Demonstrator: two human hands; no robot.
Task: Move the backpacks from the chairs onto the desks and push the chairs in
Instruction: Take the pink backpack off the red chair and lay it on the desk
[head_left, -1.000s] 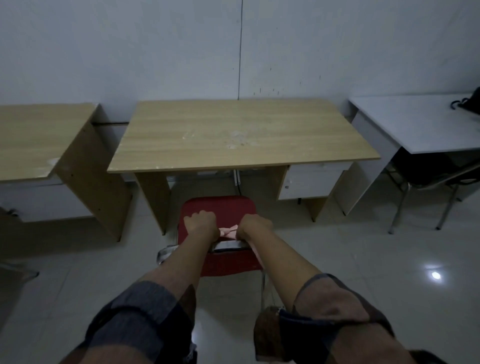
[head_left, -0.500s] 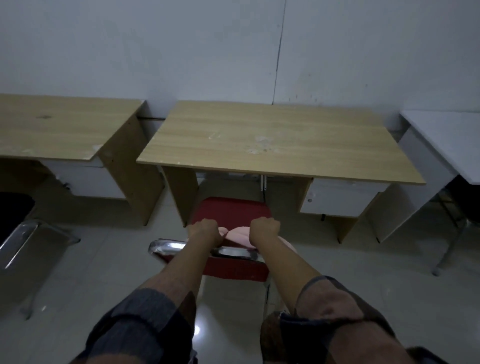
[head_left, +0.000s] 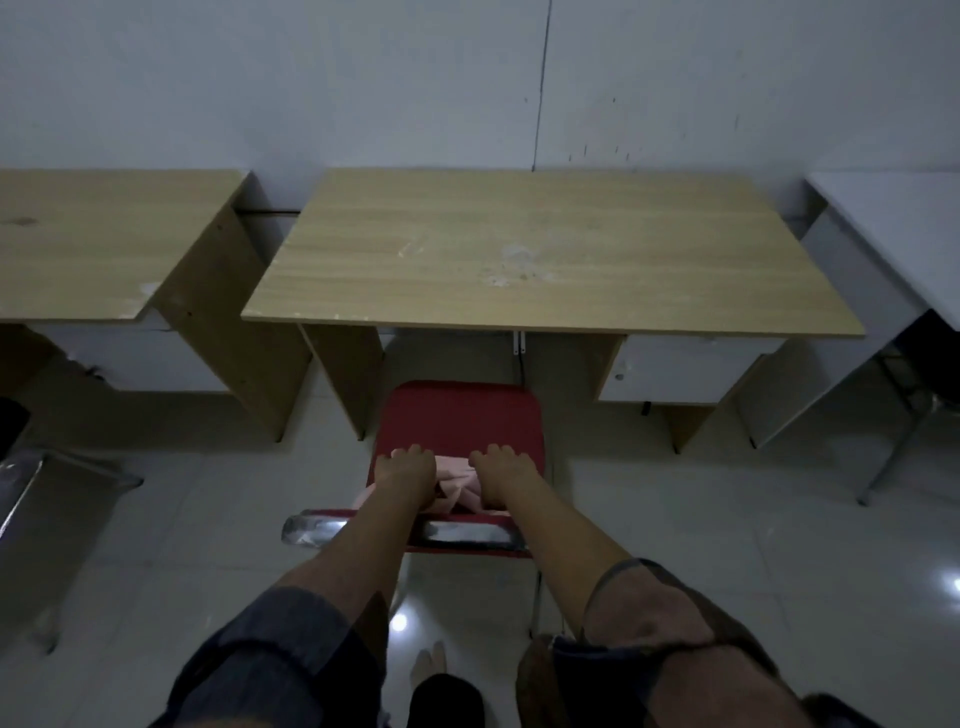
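Observation:
A red chair (head_left: 457, 415) with a chrome-topped backrest (head_left: 467, 532) stands in front of the middle wooden desk (head_left: 545, 249), its seat front just short of the desk's edge. A pink fabric bag (head_left: 457, 488) lies at the rear of the seat. My left hand (head_left: 405, 470) and my right hand (head_left: 501, 470) reach over the backrest and curl their fingers down onto the bag's two sides. Most of the bag is hidden under my hands and forearms.
A second wooden desk (head_left: 104, 244) stands at the left and a white desk (head_left: 893, 223) at the right, a dark chair (head_left: 924, 364) tucked under the latter. Another chrome-framed chair (head_left: 21, 467) sits at the left edge. My foot (head_left: 431, 670) is on the glossy tiled floor.
My hands have gone from the top of the backrest forward and down onto the pink bag on the seat. The view has swung back to face the middle desk squarely.

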